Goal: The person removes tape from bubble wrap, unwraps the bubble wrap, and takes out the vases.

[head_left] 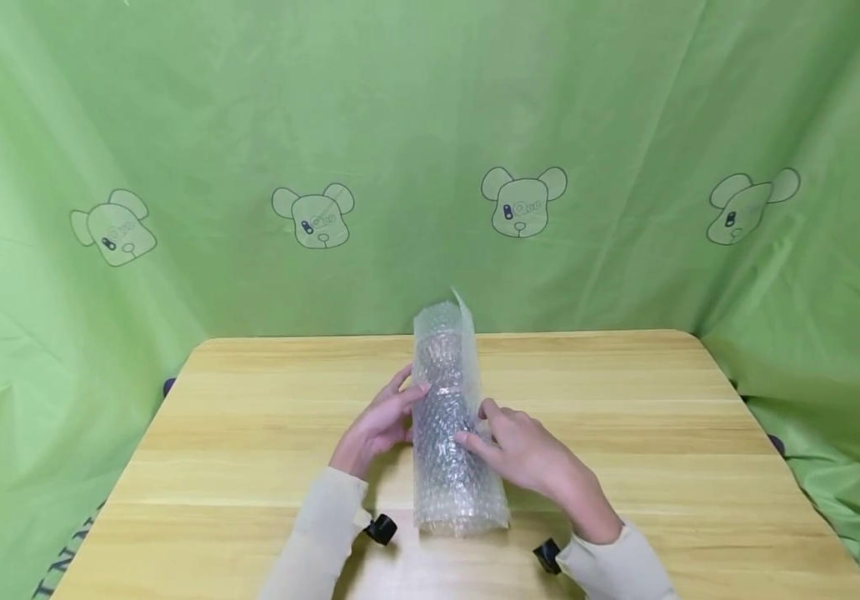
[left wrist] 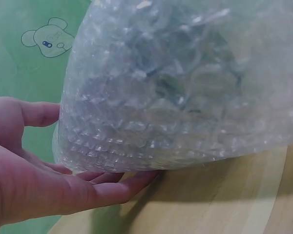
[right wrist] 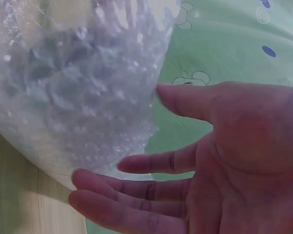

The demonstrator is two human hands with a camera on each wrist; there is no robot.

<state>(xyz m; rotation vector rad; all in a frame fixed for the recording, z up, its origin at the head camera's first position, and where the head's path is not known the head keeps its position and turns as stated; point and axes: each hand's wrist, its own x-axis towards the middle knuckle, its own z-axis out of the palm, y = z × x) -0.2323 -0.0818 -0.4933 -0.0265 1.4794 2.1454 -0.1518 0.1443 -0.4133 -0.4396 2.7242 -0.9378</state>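
Note:
A roll of clear bubble wrap [head_left: 454, 475] stretches away from the front across the middle of the table, wound around a long thing that shows only as a blurred darker shape inside. My left hand [head_left: 381, 421] holds its left side, thumb on top; in the left wrist view its fingers [left wrist: 112, 190] reach beneath the wrap [left wrist: 151, 112]. On the right side, my right hand [head_left: 527, 446] touches the wrap with thumb and fingertips. The right wrist view shows those fingers [right wrist: 132, 214] nearly straight beside the wrap [right wrist: 83, 92]. A loose edge of the wrap stands up at the far end.
The wooden table [head_left: 272, 400] has rounded far corners. A green cloth [head_left: 415, 125] printed with bear heads hangs behind it and along both sides. Small black devices [head_left: 381, 530] stick out from the cuffs of both pale sleeves [head_left: 317, 529].

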